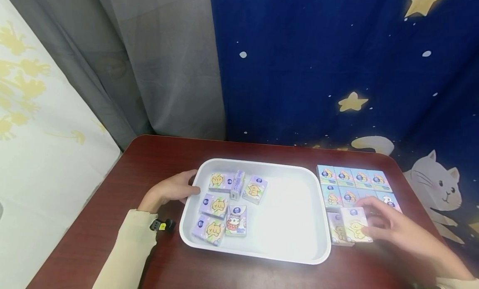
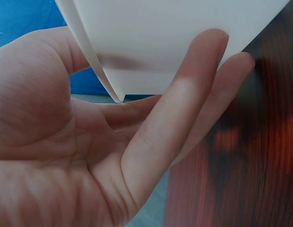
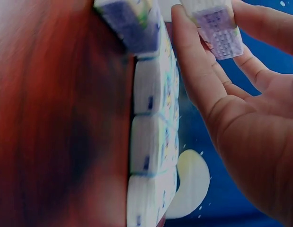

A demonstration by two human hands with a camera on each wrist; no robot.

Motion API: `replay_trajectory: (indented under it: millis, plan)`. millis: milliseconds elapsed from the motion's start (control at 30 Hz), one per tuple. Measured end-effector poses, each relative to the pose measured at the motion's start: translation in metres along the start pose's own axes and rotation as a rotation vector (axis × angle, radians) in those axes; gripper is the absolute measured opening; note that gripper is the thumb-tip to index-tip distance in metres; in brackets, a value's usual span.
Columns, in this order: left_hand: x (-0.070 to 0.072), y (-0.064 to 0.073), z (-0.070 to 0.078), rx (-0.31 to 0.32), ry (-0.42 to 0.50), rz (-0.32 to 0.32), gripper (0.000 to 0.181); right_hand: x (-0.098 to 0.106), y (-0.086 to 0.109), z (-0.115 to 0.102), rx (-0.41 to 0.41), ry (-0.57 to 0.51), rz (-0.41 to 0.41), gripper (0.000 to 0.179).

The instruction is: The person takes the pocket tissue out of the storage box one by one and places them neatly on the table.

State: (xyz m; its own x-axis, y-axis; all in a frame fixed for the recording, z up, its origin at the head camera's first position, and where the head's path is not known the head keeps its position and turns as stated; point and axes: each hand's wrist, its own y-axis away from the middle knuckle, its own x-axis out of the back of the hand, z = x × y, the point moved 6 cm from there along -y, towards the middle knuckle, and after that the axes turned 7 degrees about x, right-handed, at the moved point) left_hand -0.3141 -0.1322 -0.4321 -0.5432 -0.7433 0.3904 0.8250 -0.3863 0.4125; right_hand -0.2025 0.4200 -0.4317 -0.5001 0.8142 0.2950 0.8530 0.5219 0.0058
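My right hand [image 1: 387, 222] pinches a small lilac tissue pack [image 1: 356, 224] between thumb and fingers. In the right wrist view the lifted tissue pack [image 3: 219, 30] hangs above the others. Another lilac tissue pack [image 1: 338, 228] lies partly hidden beneath it on the table. At the left, my left hand [image 1: 174, 189] grips the white tray [image 1: 286, 255] by its side, thumb over the rim. The left wrist view shows the fingers [image 2: 160, 127] against the tray's outer wall [image 2: 137, 47]. Several lilac tissue packs, including one with a white cartoon figure [image 1: 236, 222], lie in the tray's left half.
Blue tissue packs [image 1: 349, 179] stand in two tight rows right of the tray, partly covered by my right hand. The dark red table [image 1: 157, 156] ends at a grey curtain [image 1: 172, 72] and a blue starry curtain [image 1: 299, 72]. White patterned cloth [image 1: 45, 135] hangs at the left.
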Motion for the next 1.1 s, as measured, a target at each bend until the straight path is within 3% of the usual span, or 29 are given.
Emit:
replay_trajectory:
  millis: [100,567,667,767,1100]
  plan:
    - [0.000,0.000,0.000,-0.001,-0.004,-0.001,0.058,0.004,0.007,0.006,0.043,0.006,-0.007,0.052]
    - [-0.002,0.002,0.002,-0.002,0.007,0.001,0.060,0.016,0.024,0.031,0.031,0.027,0.026,0.050]
    - [-0.002,0.003,0.002,0.002,0.005,0.003,0.060,0.015,0.023,0.035,-0.015,0.029,0.033,0.045]
    - [-0.002,0.003,0.002,0.005,0.003,0.003,0.060,0.015,0.022,0.037,-0.108,0.097,0.053,0.042]
    - [0.000,0.000,0.001,-0.014,0.018,-0.016,0.057,0.011,0.012,0.031,-0.313,0.283,0.134,0.054]
